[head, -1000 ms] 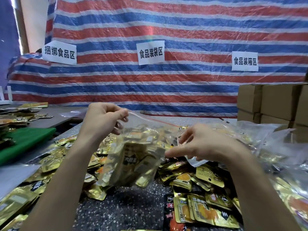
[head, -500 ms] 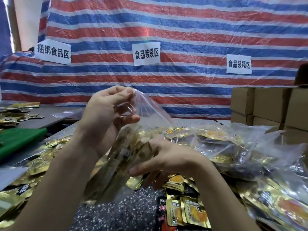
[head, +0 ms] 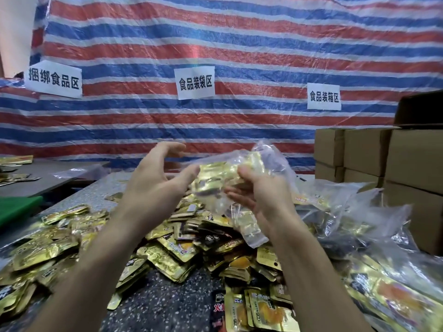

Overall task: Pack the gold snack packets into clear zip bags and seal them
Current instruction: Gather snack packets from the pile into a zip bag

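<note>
A makeshift food-packing workshop is shown, closed off at the back by a red, white and blue striped tarpaulin (head: 239, 44). Three paper signs (head: 195, 82) are fixed across the tarpaulin, printed in Chinese as the food bundling, bagging and boxing areas. Below it, cardboard boxes (head: 366, 152) are stacked at the right, and a speckled table (head: 155, 298) in front is heaped with gold snack packets (head: 167, 257) and clear zip bags (head: 347, 204).

Soft, even indoor light, brightest at 11 o'clock beside the striped tarp (head: 239, 44). Glare flashes off the gold packets (head: 167, 257) at 6 o'clock. The clear bag (head: 223, 173) at centre is motion-blurred, and the cartons (head: 364, 152) at 3 o'clock bow with wide-angle distortion.
</note>
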Tool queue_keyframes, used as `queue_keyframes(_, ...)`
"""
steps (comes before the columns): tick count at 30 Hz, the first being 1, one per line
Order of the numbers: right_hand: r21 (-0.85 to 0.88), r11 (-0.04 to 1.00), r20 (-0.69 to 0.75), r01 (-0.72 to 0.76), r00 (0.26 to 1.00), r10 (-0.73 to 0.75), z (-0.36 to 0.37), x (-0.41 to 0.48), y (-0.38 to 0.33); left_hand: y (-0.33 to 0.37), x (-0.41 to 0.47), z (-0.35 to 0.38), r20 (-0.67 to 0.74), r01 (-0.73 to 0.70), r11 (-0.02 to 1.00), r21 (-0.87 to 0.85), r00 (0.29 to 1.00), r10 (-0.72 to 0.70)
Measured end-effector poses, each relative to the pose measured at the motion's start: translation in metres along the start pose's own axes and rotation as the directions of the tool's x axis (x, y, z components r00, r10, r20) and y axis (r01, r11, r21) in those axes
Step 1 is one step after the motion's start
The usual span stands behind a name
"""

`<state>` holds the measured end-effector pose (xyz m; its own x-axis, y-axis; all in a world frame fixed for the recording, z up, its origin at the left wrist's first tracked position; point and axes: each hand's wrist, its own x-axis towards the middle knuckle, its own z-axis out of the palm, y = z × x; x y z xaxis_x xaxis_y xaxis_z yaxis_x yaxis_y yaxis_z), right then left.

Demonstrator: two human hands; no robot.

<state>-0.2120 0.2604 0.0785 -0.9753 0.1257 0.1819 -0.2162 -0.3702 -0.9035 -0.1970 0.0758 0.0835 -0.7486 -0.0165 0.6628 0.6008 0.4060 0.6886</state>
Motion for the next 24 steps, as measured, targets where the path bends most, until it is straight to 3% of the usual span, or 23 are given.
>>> queue_keyframes(3,0.279,0.949,-0.25,0.144,0.965,-0.073,-0.019,0.012,-0.008,0.0,0.0,-0.004,0.056,-0.014,0.999,0.038,0.998,0.012)
queue_keyframes(5,0.256,0.96,-0.337,0.111,0.941,-0.019,-0.034,0.02,-0.005,0.001,0.0,-0.003,0.088,-0.019,0.998,0.052,0.996,0.014)
queue_keyframes(8,0.204,0.978,-0.325,-0.043,0.939,0.109,-0.05,0.026,0.006,0.002,-0.001,-0.001,0.127,-0.02,0.997,0.076,0.992,0.01)
queue_keyframes(13,0.276,0.954,-0.227,-0.121,0.956,0.187,-0.052,0.029,0.012,-0.003,0.0,-0.001,0.166,0.001,0.995,0.104,0.986,-0.018)
queue_keyframes(16,0.015,0.978,-0.137,-0.206,0.969,0.206,-0.042,0.024,0.012,-0.009,0.004,-0.006,0.167,0.027,0.988,0.153,0.985,-0.053)
queue_keyframes(20,-0.292,0.946,0.096,-0.142,0.98,0.176,-0.016,0.014,0.014,-0.02,0.009,-0.02,0.14,0.059,0.969,0.238,0.986,-0.094)
queue_keyframes(24,-0.539,0.841,0.281,-0.035,0.935,0.218,0.014,-0.001,0.022,-0.014,0.006,-0.032,-0.114,0.02,0.98,0.198,0.993,0.003)
